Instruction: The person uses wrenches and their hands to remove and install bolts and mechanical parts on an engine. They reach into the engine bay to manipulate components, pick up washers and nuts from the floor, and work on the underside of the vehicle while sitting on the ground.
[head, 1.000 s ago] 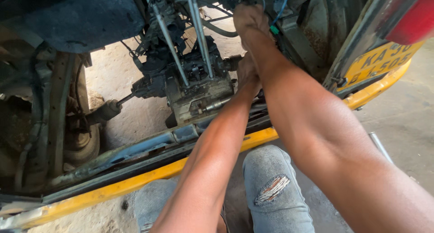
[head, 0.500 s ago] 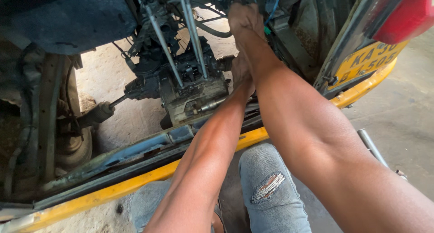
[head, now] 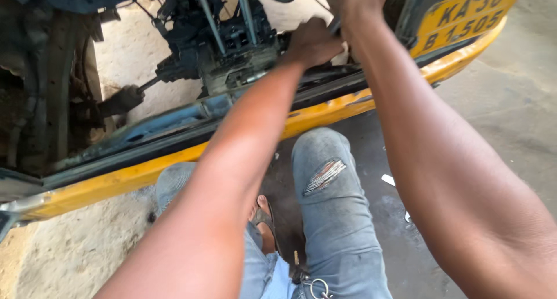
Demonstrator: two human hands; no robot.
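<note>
Both my arms reach into the open rear engine bay of a yellow vehicle. My left hand (head: 312,42) is curled against a dark part beside the greasy engine block (head: 232,55); what it grips is hidden by the fingers. Higher up at the top edge, my right hand (head: 357,0) closes around something thin and dark, mostly out of frame. Two metal rods (head: 223,15) run up from the engine.
A yellow body rail (head: 174,165) and a dark blue-grey frame bar (head: 168,122) cross in front of my knees in torn grey jeans (head: 328,177). A yellow plate (head: 458,17) sits at top right. A wheel area (head: 40,90) is at left. Concrete floor at right.
The view has tilted down and shifted, so the engine and both hands now sit higher in frame. My hands stay at the same spot on the engine.
</note>
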